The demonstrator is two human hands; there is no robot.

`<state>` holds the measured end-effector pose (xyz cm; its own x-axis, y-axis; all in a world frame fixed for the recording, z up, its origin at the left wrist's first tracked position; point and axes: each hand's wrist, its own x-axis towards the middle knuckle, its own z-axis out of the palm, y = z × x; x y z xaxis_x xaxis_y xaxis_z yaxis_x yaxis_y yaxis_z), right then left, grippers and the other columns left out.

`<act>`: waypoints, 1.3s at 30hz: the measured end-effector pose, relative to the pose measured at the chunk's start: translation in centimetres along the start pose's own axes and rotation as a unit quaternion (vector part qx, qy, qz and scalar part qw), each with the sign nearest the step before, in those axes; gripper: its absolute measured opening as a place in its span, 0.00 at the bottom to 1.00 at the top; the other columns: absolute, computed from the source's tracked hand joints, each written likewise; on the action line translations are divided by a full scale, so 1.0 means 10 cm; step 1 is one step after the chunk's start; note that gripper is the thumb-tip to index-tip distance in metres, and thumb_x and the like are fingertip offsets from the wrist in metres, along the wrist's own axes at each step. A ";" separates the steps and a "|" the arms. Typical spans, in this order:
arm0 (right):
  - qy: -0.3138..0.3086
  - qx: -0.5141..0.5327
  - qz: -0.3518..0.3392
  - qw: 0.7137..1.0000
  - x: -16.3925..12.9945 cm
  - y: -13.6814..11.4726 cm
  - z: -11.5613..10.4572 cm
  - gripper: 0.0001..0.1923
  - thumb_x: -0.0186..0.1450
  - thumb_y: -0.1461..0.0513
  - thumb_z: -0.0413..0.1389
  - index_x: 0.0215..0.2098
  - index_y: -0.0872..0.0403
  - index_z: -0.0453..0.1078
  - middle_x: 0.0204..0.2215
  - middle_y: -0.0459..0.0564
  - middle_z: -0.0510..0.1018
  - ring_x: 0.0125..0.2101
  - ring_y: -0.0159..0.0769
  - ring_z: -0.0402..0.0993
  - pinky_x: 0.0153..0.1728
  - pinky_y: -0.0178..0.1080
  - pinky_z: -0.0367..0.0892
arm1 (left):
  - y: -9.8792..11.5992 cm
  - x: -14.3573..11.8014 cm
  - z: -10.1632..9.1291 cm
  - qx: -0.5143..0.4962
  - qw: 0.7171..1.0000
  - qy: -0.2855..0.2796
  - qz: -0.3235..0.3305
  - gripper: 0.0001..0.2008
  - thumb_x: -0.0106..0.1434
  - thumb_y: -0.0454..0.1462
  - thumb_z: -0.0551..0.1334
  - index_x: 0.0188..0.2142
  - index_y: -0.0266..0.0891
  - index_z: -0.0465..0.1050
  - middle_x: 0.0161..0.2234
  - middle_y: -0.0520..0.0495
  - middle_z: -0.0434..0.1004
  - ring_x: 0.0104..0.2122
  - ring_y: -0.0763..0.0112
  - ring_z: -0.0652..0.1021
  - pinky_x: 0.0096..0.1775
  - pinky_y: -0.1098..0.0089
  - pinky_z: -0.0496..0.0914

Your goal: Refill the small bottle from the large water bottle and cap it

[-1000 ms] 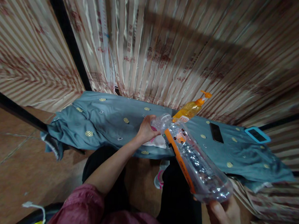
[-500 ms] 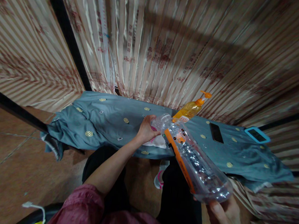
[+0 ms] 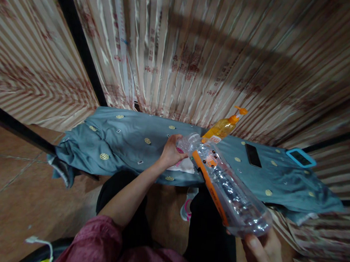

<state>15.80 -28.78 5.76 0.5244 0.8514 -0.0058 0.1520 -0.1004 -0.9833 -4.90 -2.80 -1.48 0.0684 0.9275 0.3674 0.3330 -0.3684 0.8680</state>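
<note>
My right hand (image 3: 261, 251) is wrapped round the base of a large clear plastic bottle (image 3: 233, 190) with an orange label. The bottle is tilted, its neck lower and toward the far left. At that neck, my left hand (image 3: 172, 151) is closed round a clear container with a pink patch (image 3: 179, 151); fingers and the big bottle hide most of it. Whether the two mouths touch, I cannot tell. Beneath lies something white (image 3: 187, 165), perhaps cloth or paper. Just behind the neck stands a pump bottle (image 3: 221, 128) of orange-yellow liquid.
A blue-grey patterned cloth (image 3: 129, 144) covers the narrow table. On its right lie a dark phone (image 3: 253, 155) and a light-blue framed device with a dark screen (image 3: 301, 157). Striped curtains (image 3: 183, 48) hang behind and at both sides, with a black pole (image 3: 79, 42) at left.
</note>
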 end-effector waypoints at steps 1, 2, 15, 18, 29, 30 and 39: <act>0.000 0.004 0.005 1.000 0.00 0.00 0.00 0.31 0.59 0.42 0.65 0.54 0.51 0.73 0.45 0.53 0.84 0.46 0.46 0.80 0.48 0.41 0.71 | 0.00 0.00 0.00 -0.001 1.000 0.001 0.002 0.33 0.44 0.39 0.81 0.48 0.41 0.72 0.50 0.42 0.79 0.53 0.50 0.79 0.59 0.50 0.73; -0.001 0.005 0.009 1.000 0.00 -0.01 0.00 0.32 0.58 0.42 0.66 0.54 0.51 0.73 0.46 0.53 0.84 0.47 0.47 0.80 0.48 0.42 0.71 | 0.00 0.00 0.00 -0.002 1.000 0.002 0.003 0.33 0.44 0.39 0.81 0.48 0.41 0.72 0.50 0.42 0.79 0.53 0.50 0.79 0.59 0.50 0.72; -0.001 0.007 0.012 1.000 -0.03 -0.09 0.04 0.32 0.58 0.42 0.67 0.54 0.49 0.74 0.46 0.51 0.84 0.47 0.44 0.79 0.49 0.38 0.70 | 0.01 0.00 -0.01 -0.004 1.000 0.002 0.002 0.32 0.45 0.39 0.80 0.48 0.42 0.73 0.50 0.43 0.79 0.53 0.49 0.79 0.59 0.50 0.73; 0.001 0.006 0.014 1.000 -0.01 -0.08 0.03 0.34 0.57 0.41 0.67 0.54 0.49 0.73 0.46 0.51 0.84 0.47 0.45 0.79 0.49 0.39 0.70 | 0.00 0.00 0.00 -0.003 1.000 0.003 0.006 0.32 0.44 0.39 0.80 0.48 0.42 0.73 0.49 0.43 0.79 0.53 0.50 0.80 0.58 0.50 0.73; -0.011 0.008 -0.002 1.000 0.05 0.05 -0.04 0.35 0.56 0.42 0.67 0.55 0.51 0.74 0.49 0.55 0.84 0.49 0.50 0.81 0.50 0.44 0.71 | 0.01 0.00 0.00 -0.002 1.000 0.005 0.005 0.32 0.44 0.38 0.81 0.47 0.41 0.72 0.50 0.41 0.79 0.53 0.49 0.79 0.59 0.49 0.73; -0.014 0.013 -0.003 1.000 0.05 0.06 -0.05 0.35 0.55 0.42 0.68 0.55 0.51 0.74 0.48 0.55 0.85 0.48 0.50 0.81 0.48 0.44 0.72 | 0.00 0.00 0.00 -0.002 1.000 0.004 0.006 0.32 0.44 0.38 0.81 0.47 0.41 0.72 0.50 0.41 0.79 0.53 0.49 0.79 0.59 0.50 0.73; -0.018 0.022 -0.010 1.000 0.04 0.02 -0.01 0.34 0.57 0.42 0.68 0.55 0.50 0.75 0.49 0.53 0.85 0.50 0.46 0.80 0.49 0.39 0.71 | 0.01 0.00 0.01 0.007 1.000 0.005 0.006 0.32 0.44 0.37 0.80 0.48 0.42 0.72 0.49 0.42 0.80 0.52 0.49 0.80 0.57 0.50 0.74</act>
<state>16.13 -28.51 5.62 0.4903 0.8715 0.0089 0.1256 -0.0606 -0.9902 -4.83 -2.79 -1.45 0.0634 0.9222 0.3816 0.3448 -0.3790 0.8587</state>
